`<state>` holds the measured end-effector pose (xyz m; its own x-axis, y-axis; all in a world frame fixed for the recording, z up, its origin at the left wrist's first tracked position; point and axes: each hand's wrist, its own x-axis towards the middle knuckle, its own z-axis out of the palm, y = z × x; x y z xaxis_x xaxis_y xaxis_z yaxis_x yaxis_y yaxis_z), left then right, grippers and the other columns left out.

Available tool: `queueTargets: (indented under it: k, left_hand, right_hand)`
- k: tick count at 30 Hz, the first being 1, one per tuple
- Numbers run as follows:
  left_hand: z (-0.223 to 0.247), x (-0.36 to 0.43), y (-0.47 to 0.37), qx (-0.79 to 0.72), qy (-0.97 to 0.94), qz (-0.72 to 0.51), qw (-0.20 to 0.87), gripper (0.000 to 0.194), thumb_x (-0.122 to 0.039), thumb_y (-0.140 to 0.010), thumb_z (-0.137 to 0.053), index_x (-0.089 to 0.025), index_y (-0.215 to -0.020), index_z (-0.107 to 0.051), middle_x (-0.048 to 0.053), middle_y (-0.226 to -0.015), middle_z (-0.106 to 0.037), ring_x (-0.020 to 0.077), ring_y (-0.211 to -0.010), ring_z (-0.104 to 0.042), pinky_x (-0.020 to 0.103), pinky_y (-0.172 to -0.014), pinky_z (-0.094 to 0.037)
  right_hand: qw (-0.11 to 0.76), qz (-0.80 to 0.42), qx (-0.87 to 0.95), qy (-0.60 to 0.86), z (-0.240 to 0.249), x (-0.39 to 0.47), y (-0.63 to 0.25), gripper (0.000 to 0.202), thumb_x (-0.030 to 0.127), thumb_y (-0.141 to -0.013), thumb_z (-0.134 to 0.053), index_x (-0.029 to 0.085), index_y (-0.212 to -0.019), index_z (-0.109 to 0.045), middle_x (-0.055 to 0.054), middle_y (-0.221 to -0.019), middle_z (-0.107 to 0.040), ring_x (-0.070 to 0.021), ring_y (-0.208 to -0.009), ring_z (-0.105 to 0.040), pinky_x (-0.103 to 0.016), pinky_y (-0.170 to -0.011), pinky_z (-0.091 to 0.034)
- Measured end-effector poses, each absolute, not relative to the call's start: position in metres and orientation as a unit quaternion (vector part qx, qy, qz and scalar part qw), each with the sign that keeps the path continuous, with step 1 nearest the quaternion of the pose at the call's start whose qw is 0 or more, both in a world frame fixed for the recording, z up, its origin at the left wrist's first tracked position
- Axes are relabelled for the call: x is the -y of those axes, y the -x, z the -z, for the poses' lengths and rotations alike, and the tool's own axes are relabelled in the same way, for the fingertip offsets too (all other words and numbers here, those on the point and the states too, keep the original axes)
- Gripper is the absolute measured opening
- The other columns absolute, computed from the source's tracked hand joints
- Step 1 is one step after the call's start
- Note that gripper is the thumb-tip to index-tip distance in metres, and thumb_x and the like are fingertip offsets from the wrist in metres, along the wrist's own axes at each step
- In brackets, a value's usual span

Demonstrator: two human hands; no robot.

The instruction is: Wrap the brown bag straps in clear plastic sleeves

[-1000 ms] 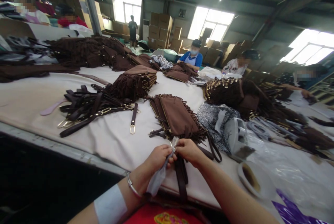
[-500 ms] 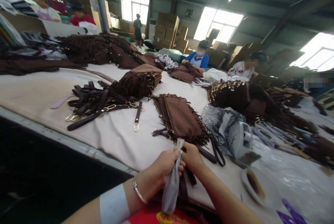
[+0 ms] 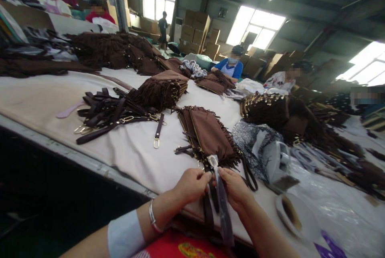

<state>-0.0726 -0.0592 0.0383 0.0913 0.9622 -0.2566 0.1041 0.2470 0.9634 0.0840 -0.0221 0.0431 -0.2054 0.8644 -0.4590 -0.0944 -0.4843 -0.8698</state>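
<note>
In front of me, my right hand [image 3: 236,186] is closed on a dark strap [image 3: 222,210] wrapped in clear plastic, with the clasp end up and the long end hanging toward my lap. Close beside it, my left hand [image 3: 192,185] pinches a thin pale strip of plastic film [image 3: 212,198]; its fingertips are partly hidden. Another brown strap [image 3: 208,212] hangs below my hands at the table edge. Just beyond lie stacked brown fringed pouches [image 3: 210,132] with gold zippers, their straps and metal clasps trailing near my fingers.
Loose dark straps [image 3: 105,109] are heaped to the left, near a single short strap [image 3: 159,132]. A tape roll [image 3: 284,214], a tape dispenser [image 3: 278,162] and plastic film lie right. More fringed pouches [image 3: 264,109] pile up farther off. Co-workers sit across the table.
The wrapped strap has risen and swung right, its clasp end now showing above my fingers. My left hand has shifted slightly left, my right hand slightly right.
</note>
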Motion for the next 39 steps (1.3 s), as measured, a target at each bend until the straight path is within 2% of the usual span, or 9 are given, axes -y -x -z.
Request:
queueTargets:
  k: [3,6,9,15,19,25,31,35,39]
  left_hand:
    - [-0.039,0.05,0.075,-0.532,-0.322,-0.407,0.669,0.028,-0.045,-0.078,-0.057,-0.019,-0.07,-0.051,-0.005,-0.055,-0.047,0.0086,-0.044,-0.042,0.022,-0.044,-0.034]
    - [-0.042,0.044,0.069,-0.463,-0.253,-0.409,0.744,0.025,-0.039,-0.072,-0.064,-0.016,-0.07,-0.054,-0.006,-0.055,-0.045,0.0046,-0.042,-0.035,0.018,-0.041,-0.027]
    - [-0.042,0.041,0.06,-0.46,-0.215,-0.417,0.754,0.024,-0.035,-0.068,-0.069,-0.015,-0.071,-0.057,-0.005,-0.055,-0.05,0.0038,-0.04,-0.036,0.018,-0.039,-0.022]
    - [-0.032,0.036,0.054,-0.413,-0.138,-0.435,0.788,0.014,-0.021,-0.062,-0.067,-0.013,-0.066,-0.056,-0.006,-0.049,-0.045,0.0013,-0.037,-0.03,0.015,-0.037,-0.016]
    - [-0.029,0.041,0.054,-0.446,-0.161,-0.468,0.746,0.013,-0.021,-0.061,-0.065,-0.014,-0.066,-0.056,-0.006,-0.049,-0.046,0.0035,-0.037,-0.035,0.016,-0.036,-0.02]
    - [-0.03,0.055,0.044,-0.515,-0.221,-0.513,0.651,0.013,-0.028,-0.068,-0.061,-0.016,-0.07,-0.057,-0.003,-0.053,-0.053,0.0069,-0.04,-0.041,0.019,-0.037,-0.027]
    - [-0.027,0.055,0.047,-0.577,-0.333,-0.513,0.541,0.013,-0.029,-0.071,-0.062,-0.016,-0.07,-0.063,-0.001,-0.061,-0.061,0.0106,-0.055,-0.052,0.021,-0.052,-0.04]
    - [-0.031,0.048,0.055,-0.585,-0.358,-0.489,0.538,0.011,-0.027,-0.071,-0.059,-0.017,-0.069,-0.063,-0.001,-0.059,-0.06,0.0113,-0.053,-0.051,0.022,-0.051,-0.039]
    - [-0.038,0.042,0.063,-0.59,-0.436,-0.454,0.506,0.011,-0.022,-0.069,-0.056,-0.017,-0.062,-0.062,-0.001,-0.056,-0.057,0.0112,-0.052,-0.048,0.022,-0.05,-0.034]
  right_hand:
    - [0.32,-0.75,0.308,0.491,-0.043,0.022,-0.085,0.031,0.041,-0.07,-0.076,0.015,-0.071,-0.06,0.002,-0.054,-0.057,-0.006,-0.04,-0.044,-0.017,-0.037,-0.033]
    - [0.315,-0.775,0.287,0.466,-0.045,0.026,-0.081,0.026,0.036,-0.073,-0.074,0.015,-0.073,-0.059,0.005,-0.053,-0.052,-0.0044,-0.038,-0.041,-0.015,-0.035,-0.032]
    - [0.317,-0.779,0.285,0.46,-0.045,0.029,-0.077,0.026,0.035,-0.076,-0.071,0.014,-0.07,-0.057,0.004,-0.053,-0.051,-0.0045,-0.038,-0.042,-0.015,-0.035,-0.033]
    - [0.319,-0.789,0.274,0.448,-0.041,0.029,-0.078,0.024,0.032,-0.076,-0.071,0.014,-0.069,-0.057,0.004,-0.052,-0.051,-0.004,-0.037,-0.04,-0.015,-0.035,-0.033]
    - [0.32,-0.788,0.274,0.449,-0.034,0.03,-0.078,0.026,0.035,-0.077,-0.07,0.015,-0.068,-0.056,0.005,-0.048,-0.048,-0.0045,-0.036,-0.039,-0.015,-0.035,-0.032]
    - [0.346,-0.788,0.264,0.435,-0.026,0.028,-0.076,0.023,0.032,-0.075,-0.073,0.014,-0.075,-0.059,0.004,-0.053,-0.055,-0.0049,-0.039,-0.043,-0.016,-0.038,-0.036]
    - [0.348,-0.763,0.293,0.459,-0.03,0.031,-0.076,0.029,0.038,-0.072,-0.076,0.014,-0.074,-0.06,0.005,-0.048,-0.053,-0.0051,-0.037,-0.044,-0.016,-0.038,-0.034]
    - [0.343,-0.703,0.366,0.504,-0.038,0.032,-0.076,0.037,0.046,-0.068,-0.076,0.015,-0.068,-0.058,0.003,-0.049,-0.056,-0.0055,-0.039,-0.045,-0.016,-0.037,-0.031]
    - [0.309,-0.612,0.461,0.563,-0.045,0.029,-0.078,0.035,0.05,-0.072,-0.069,0.017,-0.069,-0.06,0.003,-0.05,-0.057,-0.009,-0.041,-0.045,-0.021,-0.04,-0.033]
